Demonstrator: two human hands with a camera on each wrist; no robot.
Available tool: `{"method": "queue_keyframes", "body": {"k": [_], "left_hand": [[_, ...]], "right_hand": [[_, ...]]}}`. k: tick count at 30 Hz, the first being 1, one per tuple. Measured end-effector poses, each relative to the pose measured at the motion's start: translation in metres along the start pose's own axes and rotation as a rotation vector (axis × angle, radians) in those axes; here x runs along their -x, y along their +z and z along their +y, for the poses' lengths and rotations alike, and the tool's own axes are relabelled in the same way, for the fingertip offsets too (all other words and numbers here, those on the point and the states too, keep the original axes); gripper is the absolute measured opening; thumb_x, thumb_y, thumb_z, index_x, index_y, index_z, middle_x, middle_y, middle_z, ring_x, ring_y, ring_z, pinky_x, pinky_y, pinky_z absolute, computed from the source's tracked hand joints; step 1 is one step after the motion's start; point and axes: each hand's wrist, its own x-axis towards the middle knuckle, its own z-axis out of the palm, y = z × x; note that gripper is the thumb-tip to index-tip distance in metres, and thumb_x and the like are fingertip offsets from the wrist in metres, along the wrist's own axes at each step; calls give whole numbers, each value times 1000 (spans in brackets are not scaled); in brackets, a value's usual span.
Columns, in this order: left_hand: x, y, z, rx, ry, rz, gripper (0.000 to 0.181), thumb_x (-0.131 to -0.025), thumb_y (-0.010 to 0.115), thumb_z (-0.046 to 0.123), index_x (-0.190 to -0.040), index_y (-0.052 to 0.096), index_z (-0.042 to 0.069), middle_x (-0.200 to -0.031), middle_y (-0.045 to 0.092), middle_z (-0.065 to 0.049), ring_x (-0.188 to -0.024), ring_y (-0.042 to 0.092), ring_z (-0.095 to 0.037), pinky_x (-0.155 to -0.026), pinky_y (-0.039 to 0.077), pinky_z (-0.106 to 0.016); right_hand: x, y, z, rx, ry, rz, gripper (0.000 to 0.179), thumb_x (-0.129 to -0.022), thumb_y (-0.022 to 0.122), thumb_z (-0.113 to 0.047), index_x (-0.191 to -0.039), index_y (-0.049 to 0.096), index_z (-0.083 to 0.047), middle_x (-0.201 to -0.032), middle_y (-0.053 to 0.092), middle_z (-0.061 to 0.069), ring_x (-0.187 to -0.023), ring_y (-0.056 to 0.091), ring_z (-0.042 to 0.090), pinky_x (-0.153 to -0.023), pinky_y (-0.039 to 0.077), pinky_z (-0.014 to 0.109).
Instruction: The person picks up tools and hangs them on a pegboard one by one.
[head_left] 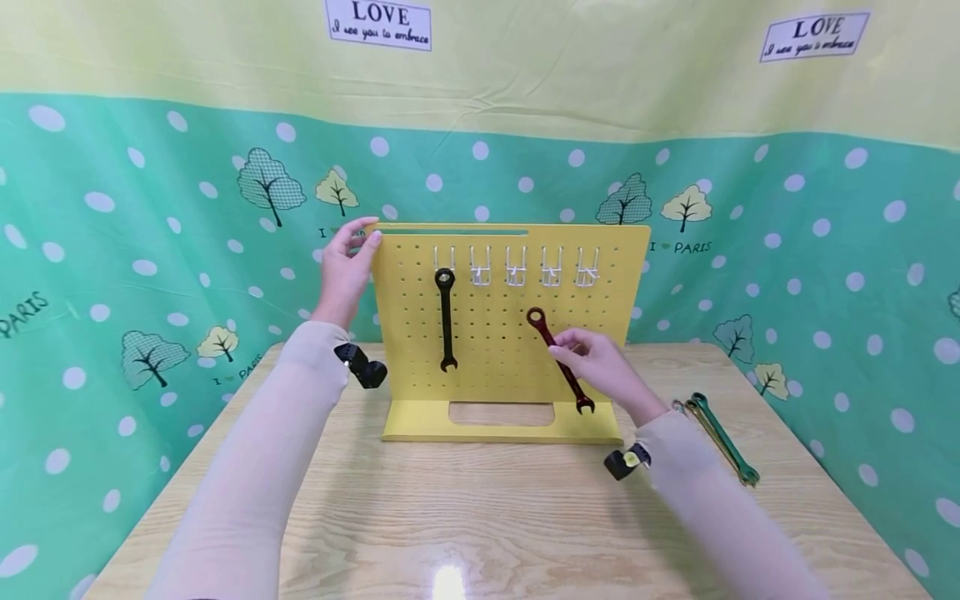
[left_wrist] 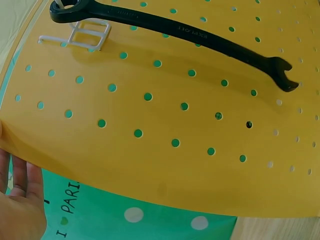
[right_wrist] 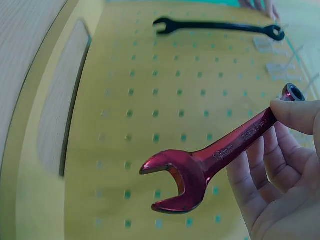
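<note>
A yellow pegboard (head_left: 510, 383) stands upright on the table. My left hand (head_left: 347, 271) holds its upper left corner, thumb on the front face and fingers over the edge. My right hand (head_left: 600, 365) pinches a shiny red combination wrench (right_wrist: 225, 152) by its shaft, in front of the board's right half. The wrench tilts, ring end up and left, open end down and right. From the leftmost hook hangs a black combination wrench (head_left: 447, 321), ring end at the top; the left wrist view shows its shaft (left_wrist: 175, 31) across the board.
Several white double hooks (head_left: 552, 271) line the board's upper part, right of the black wrench. A green wrench (head_left: 723, 437) and a gold wrench (head_left: 711, 432) lie on the wooden table (head_left: 420, 517) at the right, partly behind my right forearm. A patterned curtain (head_left: 480, 179) surrounds the table.
</note>
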Motion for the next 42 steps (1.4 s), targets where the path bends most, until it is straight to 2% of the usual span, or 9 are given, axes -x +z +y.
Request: {"method": "queue_keyframes", "body": {"k": [7,15,19,22,25,31,39,42], "left_hand": [[1,0,1,5,-2,-3,34,-100,60,37,-133,63,29,-122,57,-3,-104,58,-17,-86,52,-32],[1,0,1,7,-2,-8,34,-100,60,37,-133,63,29,-122,56,-3,-105,58,-17,-88,52,-33],[1,0,1,2,-2,-11,35,-100,60,38,-134,62,29,-123,55,-3,-106,58,-18,-90,52,-34],[2,0,2,-1,-7,-14,36,-100,60,38,-134,62,28,-123,55,-3,-107,57,-18,-91,52,-34],[1,0,2,-1,-8,-12,36,-100,60,38,-134,62,28,-124,55,-3,-108,57,-18,-93,52,-34],[1,1,2,7,-9,-9,34,-100,61,37,-133,63,28,-123,56,-3,-107,58,-18,-94,52,-35],[1,1,2,14,-9,-5,37,-100,60,35,-135,62,23,-122,56,-3,-107,58,-18,-95,51,-34],[1,1,2,16,-7,-4,36,-100,61,36,-134,63,25,-122,56,-3,-107,58,-18,-94,51,-34]], "right_hand": [[-12,21,-22,-85,-33,-6,28,-99,66,-35,-113,67,-11,-94,64,8,-81,57,24,-72,56,44],[-24,36,-47,-144,-97,24,28,-99,66,-37,-112,68,-11,-95,65,7,-80,59,23,-71,56,44],[-29,41,-56,-178,-106,34,28,-99,67,-36,-113,68,-12,-97,66,6,-83,61,24,-75,56,48],[-32,44,-60,-208,-104,36,28,-98,67,-36,-113,68,-12,-98,66,6,-86,61,23,-75,58,45],[-35,47,-63,-231,-108,38,29,-98,68,-36,-114,69,-12,-97,66,7,-86,60,23,-75,58,42],[-41,52,-64,-268,-119,52,27,-98,67,-34,-113,69,-11,-96,64,8,-84,60,23,-75,58,45],[-47,59,-59,-325,-69,54,27,-98,68,-32,-112,68,-8,-97,63,8,-85,60,22,-72,59,36],[-49,61,-55,-362,-63,46,29,-99,67,-31,-112,68,-6,-96,62,9,-86,60,22,-71,59,36]]}}
